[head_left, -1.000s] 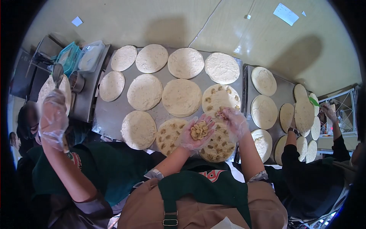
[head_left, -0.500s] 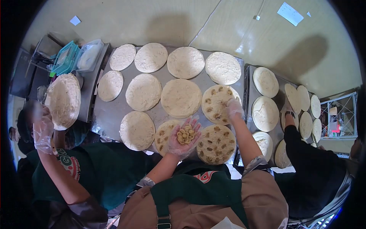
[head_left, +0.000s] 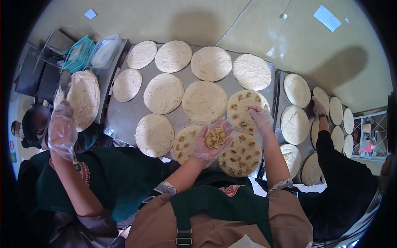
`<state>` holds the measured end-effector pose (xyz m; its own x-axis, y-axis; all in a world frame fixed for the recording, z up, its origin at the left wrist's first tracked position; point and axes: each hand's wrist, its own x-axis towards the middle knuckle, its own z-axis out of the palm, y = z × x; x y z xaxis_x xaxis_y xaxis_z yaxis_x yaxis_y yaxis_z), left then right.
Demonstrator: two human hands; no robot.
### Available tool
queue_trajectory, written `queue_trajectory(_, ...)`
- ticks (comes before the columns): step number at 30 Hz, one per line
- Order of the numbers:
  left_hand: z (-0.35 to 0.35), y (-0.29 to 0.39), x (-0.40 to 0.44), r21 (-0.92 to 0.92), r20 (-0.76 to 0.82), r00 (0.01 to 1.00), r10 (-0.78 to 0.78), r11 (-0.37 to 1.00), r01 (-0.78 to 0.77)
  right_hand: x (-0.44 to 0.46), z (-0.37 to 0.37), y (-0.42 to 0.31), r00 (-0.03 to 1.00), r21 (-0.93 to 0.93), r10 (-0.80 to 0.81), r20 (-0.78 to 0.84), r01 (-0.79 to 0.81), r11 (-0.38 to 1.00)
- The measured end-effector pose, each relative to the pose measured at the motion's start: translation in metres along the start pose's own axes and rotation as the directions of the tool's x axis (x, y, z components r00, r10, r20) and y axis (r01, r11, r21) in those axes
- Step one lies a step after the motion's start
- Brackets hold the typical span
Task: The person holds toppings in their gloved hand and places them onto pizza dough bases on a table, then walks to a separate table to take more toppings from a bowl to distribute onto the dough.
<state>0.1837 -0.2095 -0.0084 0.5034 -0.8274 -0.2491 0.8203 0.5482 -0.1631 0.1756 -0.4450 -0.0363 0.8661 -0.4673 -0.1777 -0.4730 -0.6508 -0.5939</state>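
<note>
Head: right hand (head_left: 261, 119) perhaps above dough-edge (head_left: 266, 103)

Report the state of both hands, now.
Left hand: open, palm up, holding a pile of pale slices.
Right hand: fingers bent over a topped round; whether it holds anything cannot be told.

A grey metal table (head_left: 120, 118) bears cream-white rounds (head_left: 205, 101); those at its near right are dotted with brown slices (head_left: 240, 156). Above its front edge, tan pieces (head_left: 215, 138). Before it, a dark green apron (head_left: 219, 206) with a red-and-white logo (head_left: 230, 190). Beyond it, a beige wall (head_left: 144, 18); left of it, a turquoise basket (head_left: 77, 56).
</note>
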Motion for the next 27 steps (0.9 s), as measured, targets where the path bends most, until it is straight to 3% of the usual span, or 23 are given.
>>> queue_trajectory(1, -0.001, 0.0, 0.001, 0.0, -0.003, 1.0, 0.006, 1.0, -0.006, -0.007, -0.008, -0.013, 0.979, 0.454, 0.119, 0.165, -0.182, 0.872)
queue_trajectory(2, -0.002, 0.0, 0.004, 0.016, 0.001, 1.0, -0.03, 0.999, 0.03, -0.013, -0.016, -0.025, 0.923, 0.763, 0.144, 0.358, -0.378, 0.525)
queue_trajectory(3, -0.002, 0.0, 0.006, 0.031, 0.004, 0.998, -0.067, 0.997, 0.067, -0.021, -0.02, -0.038, 0.922, 0.763, 0.143, 0.359, -0.378, 0.524)
queue_trajectory(5, 0.002, -0.001, 0.009, 0.029, -0.013, 0.995, -0.096, 0.995, 0.097, -0.038, -0.027, -0.064, 0.883, 0.706, -0.047, 0.467, -0.341, 0.62)
queue_trajectory(6, 0.002, -0.003, 0.009, 0.025, -0.03, 0.992, -0.125, 0.992, 0.126, -0.046, -0.034, -0.084, 0.883, 0.705, -0.046, 0.467, -0.341, 0.622)
queue_trajectory(7, -0.001, -0.003, 0.01, 0.024, -0.029, 0.992, -0.127, 0.992, 0.127, -0.055, -0.043, -0.106, 0.864, 0.521, -0.162, 0.477, -0.129, 0.844)
queue_trajectory(8, -0.006, -0.003, 0.012, 0.066, -0.096, 0.985, -0.145, 0.986, 0.152, -0.06, -0.046, -0.116, 0.815, 0.291, -0.264, 0.516, 0.123, 0.949)
queue_trajectory(9, -0.009, -0.002, 0.013, 0.107, -0.163, 0.973, -0.161, 0.978, 0.179, -0.059, -0.032, -0.108, 0.816, 0.291, -0.263, 0.515, 0.122, 0.949)
queue_trajectory(11, 0.0, -0.006, 0.012, 0.125, -0.235, 0.961, -0.143, 0.976, 0.176, -0.055, 0.005, -0.084, 0.759, 0.201, -0.363, 0.54, 0.302, 0.932)
queue_trajectory(14, 0.011, -0.009, 0.011, 0.141, -0.356, 0.928, -0.107, 0.976, 0.167, -0.061, -0.016, -0.106, 0.772, 0.082, -0.33, 0.544, 0.343, 0.936)
queue_trajectory(16, 0.001, -0.007, 0.013, 0.139, -0.407, 0.909, -0.092, 0.977, 0.161, -0.064, -0.015, -0.105, 0.796, 0.095, -0.307, 0.522, 0.304, 0.948)
queue_trajectory(18, -0.02, -0.002, 0.014, -0.061, 0.078, 0.97, -0.23, 0.97, 0.235, -0.063, -0.013, -0.103, 0.819, 0.107, -0.279, 0.501, 0.261, 0.959)
queue_trajectory(20, -0.026, -0.004, 0.015, -0.044, 0.097, 0.973, -0.212, 0.975, 0.217, -0.059, -0.013, -0.096, 0.832, 0.292, -0.237, 0.502, 0.095, 0.952)
queue_trajectory(21, -0.021, -0.005, 0.016, -0.026, 0.114, 0.976, -0.187, 0.981, 0.191, -0.057, -0.016, -0.094, 0.837, 0.286, -0.231, 0.496, 0.093, 0.954)
queue_trajectory(22, -0.015, -0.006, 0.015, -0.027, 0.12, 0.973, -0.195, 0.98, 0.199, -0.054, -0.021, -0.091, 0.85, 0.431, -0.225, 0.477, -0.003, 0.902)
queue_trajectory(23, -0.01, -0.006, 0.013, 0.027, 0.025, 0.987, -0.16, 0.987, 0.16, -0.049, -0.027, -0.087, 0.862, 0.565, -0.216, 0.459, -0.096, 0.819)
queue_trajectory(24, -0.005, -0.006, 0.012, 0.085, -0.068, 0.991, -0.119, 0.989, 0.124, -0.042, -0.029, -0.081, 0.865, 0.562, -0.211, 0.454, -0.095, 0.821)
queue_trajectory(26, -0.01, -0.002, 0.009, 0.062, -0.041, 0.991, -0.125, 0.99, 0.128, -0.016, -0.024, -0.058, 0.925, 0.512, 0.087, 0.369, -0.281, 0.812)
queue_trajectory(27, -0.013, 0.0, 0.007, 0.04, -0.018, 0.992, -0.124, 0.991, 0.125, 0.0, -0.018, -0.036, 0.956, 0.48, 0.076, 0.284, -0.211, 0.851)
